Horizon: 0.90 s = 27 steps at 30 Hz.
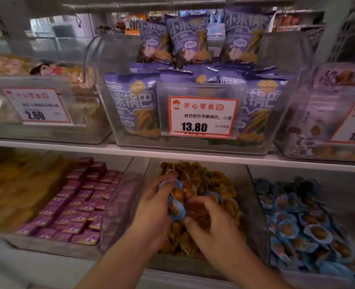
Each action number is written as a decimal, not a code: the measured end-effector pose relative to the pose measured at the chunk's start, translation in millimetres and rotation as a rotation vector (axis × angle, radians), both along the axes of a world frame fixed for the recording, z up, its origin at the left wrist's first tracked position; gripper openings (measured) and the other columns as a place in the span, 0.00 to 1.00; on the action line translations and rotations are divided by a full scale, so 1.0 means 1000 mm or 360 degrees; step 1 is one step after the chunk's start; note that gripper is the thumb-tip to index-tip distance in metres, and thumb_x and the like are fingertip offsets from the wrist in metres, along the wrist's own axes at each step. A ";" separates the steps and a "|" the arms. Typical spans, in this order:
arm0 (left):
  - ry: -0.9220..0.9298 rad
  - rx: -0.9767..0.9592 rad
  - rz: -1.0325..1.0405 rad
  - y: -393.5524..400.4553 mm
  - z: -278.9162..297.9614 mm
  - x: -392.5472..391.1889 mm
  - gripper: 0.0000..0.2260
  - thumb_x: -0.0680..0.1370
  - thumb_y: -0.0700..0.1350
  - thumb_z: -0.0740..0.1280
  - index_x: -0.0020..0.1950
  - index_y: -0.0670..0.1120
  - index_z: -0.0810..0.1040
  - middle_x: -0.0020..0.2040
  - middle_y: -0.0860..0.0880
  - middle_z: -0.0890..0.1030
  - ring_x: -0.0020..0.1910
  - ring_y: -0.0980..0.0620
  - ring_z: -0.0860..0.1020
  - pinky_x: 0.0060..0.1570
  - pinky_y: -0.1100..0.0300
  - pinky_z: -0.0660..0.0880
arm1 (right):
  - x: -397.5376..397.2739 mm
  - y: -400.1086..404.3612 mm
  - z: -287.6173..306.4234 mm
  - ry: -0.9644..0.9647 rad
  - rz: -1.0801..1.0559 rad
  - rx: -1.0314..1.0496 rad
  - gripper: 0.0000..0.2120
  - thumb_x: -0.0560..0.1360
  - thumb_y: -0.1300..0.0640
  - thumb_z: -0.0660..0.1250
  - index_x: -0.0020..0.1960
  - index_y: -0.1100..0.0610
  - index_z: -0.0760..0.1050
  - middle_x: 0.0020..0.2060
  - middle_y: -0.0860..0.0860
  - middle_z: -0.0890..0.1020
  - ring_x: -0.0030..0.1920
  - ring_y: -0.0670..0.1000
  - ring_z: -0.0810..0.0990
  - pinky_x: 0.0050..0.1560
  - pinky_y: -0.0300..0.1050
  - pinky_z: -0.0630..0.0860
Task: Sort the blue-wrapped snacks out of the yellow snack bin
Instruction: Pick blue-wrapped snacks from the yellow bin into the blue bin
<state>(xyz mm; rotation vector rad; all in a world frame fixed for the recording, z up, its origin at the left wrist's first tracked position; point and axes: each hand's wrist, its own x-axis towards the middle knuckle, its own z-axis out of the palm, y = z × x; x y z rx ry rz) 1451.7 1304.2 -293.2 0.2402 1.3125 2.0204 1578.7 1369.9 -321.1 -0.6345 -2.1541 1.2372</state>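
Fingers: left hand (151, 213) curls round several blue-wrapped snacks (175, 207); right hand (212, 224) bent, digging, nothing clearly held.
Blue-wrapped snacks: bunched over the yellow snack bin (253, 205).
Blue bin (297, 222): at 3 o'clock.

White shop shelving (172, 152) holding clear plastic bins (276, 122).

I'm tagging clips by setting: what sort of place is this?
Most likely a snack shop selling by weight. Clear bins on white shelves carry printed price cards, such as the 13.80 card on the bin of purple snack bags, and bins below hold loose yellow-wrapped snacks and blue-wrapped snacks.
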 end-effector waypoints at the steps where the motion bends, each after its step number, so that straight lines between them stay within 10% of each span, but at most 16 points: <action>1: -0.0020 0.0002 0.0001 0.001 0.001 -0.002 0.08 0.81 0.41 0.64 0.56 0.43 0.83 0.50 0.38 0.85 0.46 0.42 0.85 0.38 0.54 0.81 | -0.001 0.000 0.000 0.0043 -0.0004 -0.0027 0.20 0.68 0.39 0.68 0.59 0.36 0.73 0.53 0.36 0.81 0.53 0.39 0.81 0.54 0.39 0.79; 8: -0.0263 0.0178 -0.0173 0.005 0.004 -0.003 0.13 0.81 0.36 0.59 0.64 0.36 0.76 0.59 0.31 0.79 0.54 0.38 0.80 0.57 0.43 0.78 | -0.018 0.001 -0.003 0.0098 -0.0058 -0.0300 0.23 0.71 0.53 0.76 0.61 0.37 0.73 0.46 0.40 0.82 0.42 0.44 0.83 0.44 0.38 0.79; 11: -0.0222 0.0174 -0.0221 0.003 -0.001 -0.006 0.12 0.81 0.35 0.60 0.61 0.38 0.78 0.58 0.35 0.81 0.53 0.41 0.82 0.49 0.49 0.82 | -0.015 0.011 0.004 0.0080 -0.0173 -0.0407 0.16 0.73 0.57 0.75 0.56 0.42 0.76 0.43 0.47 0.84 0.43 0.44 0.84 0.43 0.40 0.81; 17: 0.0893 -0.0349 0.0100 -0.007 -0.013 -0.015 0.09 0.82 0.41 0.65 0.57 0.53 0.80 0.52 0.51 0.85 0.53 0.52 0.83 0.56 0.49 0.80 | -0.002 0.021 0.023 0.0083 -0.0471 -0.0328 0.04 0.76 0.53 0.69 0.47 0.44 0.79 0.39 0.47 0.84 0.36 0.45 0.82 0.35 0.38 0.78; 23: 0.1720 -0.0275 -0.0164 -0.008 -0.008 0.017 0.15 0.79 0.48 0.65 0.65 0.60 0.75 0.57 0.63 0.80 0.58 0.64 0.78 0.55 0.70 0.72 | -0.001 0.007 0.035 0.0483 0.0022 -0.1901 0.11 0.75 0.54 0.68 0.49 0.59 0.85 0.46 0.61 0.84 0.41 0.57 0.84 0.42 0.53 0.82; 27: 0.2053 -0.0262 -0.0368 0.001 -0.004 0.037 0.22 0.79 0.45 0.66 0.73 0.54 0.70 0.68 0.60 0.74 0.69 0.63 0.70 0.68 0.62 0.68 | -0.002 0.002 0.034 0.0590 -0.0080 -0.1717 0.25 0.67 0.40 0.72 0.58 0.54 0.82 0.55 0.52 0.85 0.56 0.50 0.84 0.56 0.46 0.79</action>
